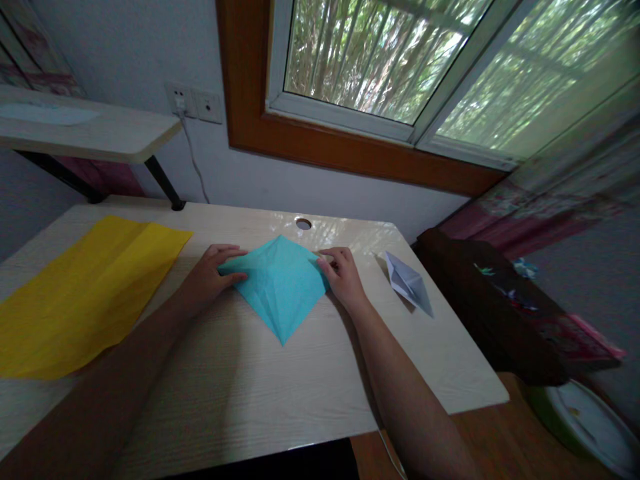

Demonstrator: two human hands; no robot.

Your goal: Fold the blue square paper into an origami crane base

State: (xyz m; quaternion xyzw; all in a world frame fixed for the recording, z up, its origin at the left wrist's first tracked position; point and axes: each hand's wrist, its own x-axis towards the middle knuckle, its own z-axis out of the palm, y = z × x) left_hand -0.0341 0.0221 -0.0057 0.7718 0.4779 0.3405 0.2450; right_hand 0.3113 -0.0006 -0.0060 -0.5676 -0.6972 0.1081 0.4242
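Observation:
A square sheet of turquoise paper (281, 283) lies over the desk with one corner toward me, and crease lines run across it. My left hand (213, 270) pinches its left corner, thumb on top and fingers at the back edge. At the opposite corner, my right hand (343, 272) has the paper between thumb and curled fingers. To the right of that hand rests a folded white paper boat (407, 283), tilted on its side. Left of my left arm is a large yellow sheet of paper (95, 293).
The pale wooden desk (310, 400) has a round cable hole (303, 224) near its back edge. A raised shelf (100, 140) stands at the back left. Beyond the desk's right edge are a dark wooden cabinet (470, 293) and a round white-topped container (595, 427).

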